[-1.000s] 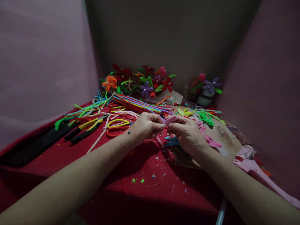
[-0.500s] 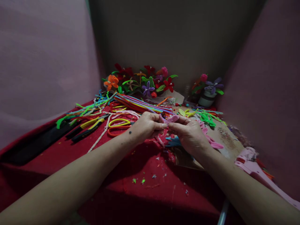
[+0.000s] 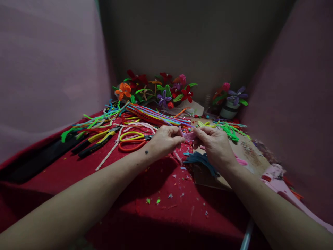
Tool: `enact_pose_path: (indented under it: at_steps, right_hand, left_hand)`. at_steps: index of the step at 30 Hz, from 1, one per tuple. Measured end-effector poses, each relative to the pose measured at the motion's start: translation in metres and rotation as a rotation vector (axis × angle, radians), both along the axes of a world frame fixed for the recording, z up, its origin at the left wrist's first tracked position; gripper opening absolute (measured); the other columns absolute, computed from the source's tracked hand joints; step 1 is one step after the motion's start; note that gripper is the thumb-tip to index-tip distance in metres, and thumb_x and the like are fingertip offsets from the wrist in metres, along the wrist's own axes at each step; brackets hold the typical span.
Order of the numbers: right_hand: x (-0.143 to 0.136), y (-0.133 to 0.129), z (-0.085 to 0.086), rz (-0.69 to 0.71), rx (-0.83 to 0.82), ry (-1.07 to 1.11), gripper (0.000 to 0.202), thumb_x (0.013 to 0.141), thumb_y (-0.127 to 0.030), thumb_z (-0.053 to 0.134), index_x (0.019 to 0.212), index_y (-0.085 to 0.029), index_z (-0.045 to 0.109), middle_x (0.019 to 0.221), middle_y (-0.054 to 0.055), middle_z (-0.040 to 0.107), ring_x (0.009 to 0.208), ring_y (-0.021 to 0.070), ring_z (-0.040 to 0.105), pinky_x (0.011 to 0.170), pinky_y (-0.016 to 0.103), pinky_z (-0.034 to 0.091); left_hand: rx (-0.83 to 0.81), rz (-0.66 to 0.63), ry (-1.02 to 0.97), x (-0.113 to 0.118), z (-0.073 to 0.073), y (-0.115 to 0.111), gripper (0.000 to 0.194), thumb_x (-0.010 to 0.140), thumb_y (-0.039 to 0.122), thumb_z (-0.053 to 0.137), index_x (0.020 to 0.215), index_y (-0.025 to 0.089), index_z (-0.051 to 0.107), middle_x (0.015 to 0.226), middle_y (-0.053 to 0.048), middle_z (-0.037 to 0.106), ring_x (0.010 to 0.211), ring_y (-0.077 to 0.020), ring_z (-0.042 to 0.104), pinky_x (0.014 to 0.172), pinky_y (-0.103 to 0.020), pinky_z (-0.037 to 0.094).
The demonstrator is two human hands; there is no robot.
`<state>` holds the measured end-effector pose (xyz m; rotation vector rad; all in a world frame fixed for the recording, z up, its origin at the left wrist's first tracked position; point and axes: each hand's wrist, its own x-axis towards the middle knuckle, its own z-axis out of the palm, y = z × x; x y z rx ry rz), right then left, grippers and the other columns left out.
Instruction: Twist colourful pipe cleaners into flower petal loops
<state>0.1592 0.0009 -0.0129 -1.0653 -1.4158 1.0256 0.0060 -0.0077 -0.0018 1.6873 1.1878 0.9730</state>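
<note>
Between both hands, above the table, is a pink pipe cleaner piece [image 3: 189,136] bent into small loops. My left hand [image 3: 168,139] pinches its left end with thumb and fingertips. On its other end my right hand [image 3: 214,144] is closed, the fingers curled in. Below my right hand lie blue pipe cleaners [image 3: 199,159] on a cardboard sheet [image 3: 208,180]. Left of my left hand rest scissors [image 3: 132,140] with one yellow and one red handle. A bundle of straight coloured pipe cleaners [image 3: 158,116] lies just beyond my hands.
Yellow-and-black pliers [image 3: 96,142] lie left on the red cloth [image 3: 161,187]. Pipe cleaner flowers [image 3: 163,99] stand along the back wall, others in a white pot [image 3: 229,109]. A pink glue gun [image 3: 277,178] is at right. Green pipe cleaners [image 3: 230,132] lie on the cardboard.
My right hand has turned and shifted slightly right, covering more of the pink pieces behind it. The pink piece looks more stretched between my hands, and more of the blue pipe cleaners shows.
</note>
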Motion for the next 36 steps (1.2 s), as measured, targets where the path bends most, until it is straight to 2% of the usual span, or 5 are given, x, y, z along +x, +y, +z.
enact_pose_path:
  at_steps: [6, 13, 21, 27, 36]
  right_hand:
    - [0.0007, 0.0019, -0.0039, -0.146, 0.154, -0.103, 0.030, 0.077, -0.036, 0.055, 0.054, -0.016, 0.051, 0.045, -0.003, 0.049, 0.039, 0.0072, 0.039, 0.039, 0.022, 0.030]
    - [-0.0006, 0.0045, -0.0053, 0.055, -0.029, 0.180, 0.030, 0.074, -0.041, 0.057, 0.057, -0.016, 0.053, 0.050, -0.002, 0.051, 0.040, 0.0078, 0.043, 0.038, 0.022, 0.035]
    - [0.0008, 0.0024, 0.0026, 0.004, -0.071, 0.119, 0.011, 0.060, -0.022, 0.065, 0.060, -0.014, 0.058, 0.050, -0.004, 0.050, 0.043, 0.0062, 0.044, 0.042, 0.019, 0.035]
    - [0.0009, 0.0043, 0.0003, 0.104, -0.101, 0.204, 0.007, 0.059, -0.020, 0.062, 0.061, -0.014, 0.057, 0.051, -0.003, 0.052, 0.044, 0.0072, 0.045, 0.042, 0.021, 0.036]
    - [-0.0010, 0.0049, -0.0025, 0.122, -0.088, 0.245, 0.005, 0.059, -0.016, 0.058, 0.058, -0.015, 0.053, 0.049, -0.004, 0.050, 0.044, 0.0078, 0.045, 0.042, 0.021, 0.037]
  left_hand:
    - [-0.042, -0.077, -0.158, 0.0023, 0.0002, -0.0027, 0.009, 0.071, 0.017, 0.054, 0.063, 0.014, 0.050, 0.044, 0.008, 0.041, 0.037, -0.0015, 0.030, 0.040, -0.017, 0.023]
    - [-0.138, -0.066, -0.249, 0.0002, -0.0011, -0.0002, 0.011, 0.069, 0.018, 0.056, 0.062, 0.014, 0.049, 0.044, 0.007, 0.044, 0.034, -0.0014, 0.032, 0.038, -0.016, 0.022]
    - [-0.120, -0.036, -0.147, -0.0028, -0.0022, 0.0026, 0.012, 0.069, 0.018, 0.055, 0.059, 0.014, 0.049, 0.044, 0.007, 0.044, 0.035, -0.0016, 0.032, 0.038, -0.017, 0.021]
    - [-0.080, -0.043, -0.134, -0.0014, -0.0044, 0.0020, 0.011, 0.069, 0.019, 0.054, 0.061, 0.014, 0.050, 0.044, 0.007, 0.042, 0.037, -0.0023, 0.031, 0.039, -0.017, 0.023]
    - [0.057, -0.039, -0.003, 0.0018, -0.0035, -0.0012, 0.011, 0.070, 0.020, 0.052, 0.061, 0.014, 0.051, 0.049, 0.006, 0.043, 0.043, -0.0043, 0.034, 0.044, -0.018, 0.028]
